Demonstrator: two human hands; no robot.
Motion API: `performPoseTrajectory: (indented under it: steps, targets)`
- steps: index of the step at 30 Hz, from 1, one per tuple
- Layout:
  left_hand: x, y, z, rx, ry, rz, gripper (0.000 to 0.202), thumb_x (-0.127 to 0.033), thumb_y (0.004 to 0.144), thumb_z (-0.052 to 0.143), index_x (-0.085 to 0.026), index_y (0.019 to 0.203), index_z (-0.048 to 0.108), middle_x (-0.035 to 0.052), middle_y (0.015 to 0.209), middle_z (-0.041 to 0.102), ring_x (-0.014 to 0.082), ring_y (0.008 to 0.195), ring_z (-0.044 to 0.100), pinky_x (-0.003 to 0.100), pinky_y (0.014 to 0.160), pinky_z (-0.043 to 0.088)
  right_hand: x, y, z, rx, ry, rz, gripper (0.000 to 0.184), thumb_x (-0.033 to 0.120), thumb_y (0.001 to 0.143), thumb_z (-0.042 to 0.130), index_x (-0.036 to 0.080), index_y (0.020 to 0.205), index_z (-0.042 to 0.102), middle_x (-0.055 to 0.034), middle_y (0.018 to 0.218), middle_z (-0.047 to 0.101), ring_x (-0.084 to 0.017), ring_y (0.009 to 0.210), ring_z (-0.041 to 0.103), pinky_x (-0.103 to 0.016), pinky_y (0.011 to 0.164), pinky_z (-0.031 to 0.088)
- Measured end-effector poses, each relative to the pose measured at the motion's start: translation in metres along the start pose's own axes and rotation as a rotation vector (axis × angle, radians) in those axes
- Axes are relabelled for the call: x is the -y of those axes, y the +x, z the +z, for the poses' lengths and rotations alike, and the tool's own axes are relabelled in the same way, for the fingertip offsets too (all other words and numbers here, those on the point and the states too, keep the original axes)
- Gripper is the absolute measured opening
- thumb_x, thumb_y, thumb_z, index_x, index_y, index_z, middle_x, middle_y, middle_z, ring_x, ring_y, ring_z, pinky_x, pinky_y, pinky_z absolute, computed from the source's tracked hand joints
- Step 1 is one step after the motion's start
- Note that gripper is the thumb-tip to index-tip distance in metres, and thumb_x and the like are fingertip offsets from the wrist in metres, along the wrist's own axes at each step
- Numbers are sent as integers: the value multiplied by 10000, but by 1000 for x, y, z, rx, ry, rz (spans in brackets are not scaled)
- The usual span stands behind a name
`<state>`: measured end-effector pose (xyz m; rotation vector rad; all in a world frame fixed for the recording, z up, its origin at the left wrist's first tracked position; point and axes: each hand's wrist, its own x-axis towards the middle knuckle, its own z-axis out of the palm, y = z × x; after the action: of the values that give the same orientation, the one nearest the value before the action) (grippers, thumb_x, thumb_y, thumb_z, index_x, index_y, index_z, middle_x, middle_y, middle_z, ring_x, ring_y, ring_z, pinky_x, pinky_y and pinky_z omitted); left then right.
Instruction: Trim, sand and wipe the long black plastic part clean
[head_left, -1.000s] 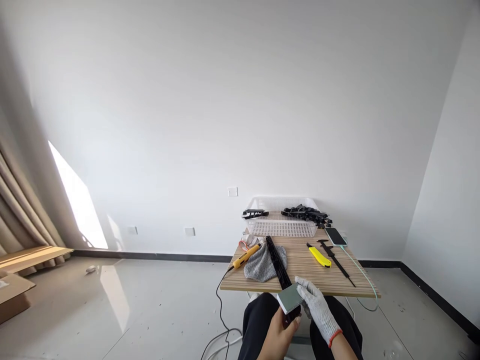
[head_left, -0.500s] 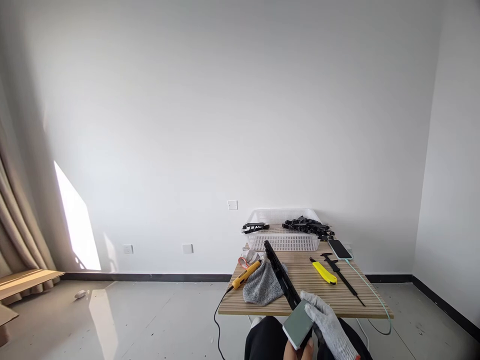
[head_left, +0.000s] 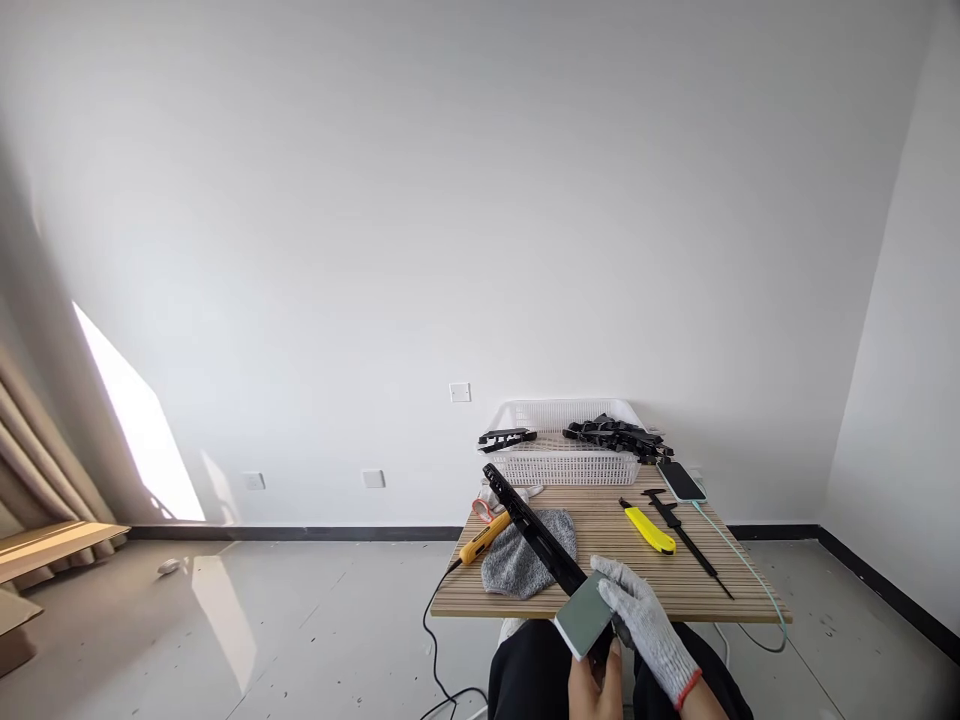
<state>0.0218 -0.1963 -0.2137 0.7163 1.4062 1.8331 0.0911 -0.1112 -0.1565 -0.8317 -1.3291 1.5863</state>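
Note:
My right hand (head_left: 637,612), in a white knit glove with a red cuff edge, is closed on a flat green-grey block (head_left: 584,614) with a white edge. The block lies against the near end of a long black plastic strip (head_left: 536,528). From below, my bare left hand (head_left: 595,690) grips that same end of the strip, its thumb pointing up. Part of the strip is hidden behind the block. Its far end slants up and left over a grey cloth (head_left: 517,562) on the slatted table (head_left: 637,590).
A white plastic basket (head_left: 570,468) with several black parts (head_left: 615,434) stands at the table's back. A yellow corded tool (head_left: 484,538) and orange-handled scissors (head_left: 481,510) lie left. To the right are a yellow utility knife (head_left: 651,530), a black caliper (head_left: 690,540) and a cabled phone (head_left: 681,482).
The black strip's far end has swung left, so it lies at a flatter slant. Both hands have shifted slightly, still holding the strip and block. The camera view has tilted a little.

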Motion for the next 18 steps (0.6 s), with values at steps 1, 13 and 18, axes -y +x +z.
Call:
performPoseTrajectory:
  steps: [1,13,18]
  targets:
    - [-5,6,-2,-4,-5,21,836,-828,656,739,-160,1158,766,197,1351,725,439,1395,591,463,1172,502,2,3,2,13,-27,18,576,584,703,845,242,1167,816,-108,1088,780,-284,895,728,-406,801,601]
    - [-54,70,-14,121,164,100,679,-586,839,718,-154,1357,639,190,1437,674,354,1406,588,440,1180,441,17,71,15,81,-26,-115,570,611,719,852,212,1123,814,-118,1229,764,-303,1213,683,-429,1108,491]
    - [-57,99,-2,123,210,109,667,-592,857,683,-151,1353,625,197,1434,669,342,1397,596,416,1165,445,16,100,14,35,-90,-1,616,643,719,812,203,1150,789,-65,879,770,-162,596,628,-291,532,498]
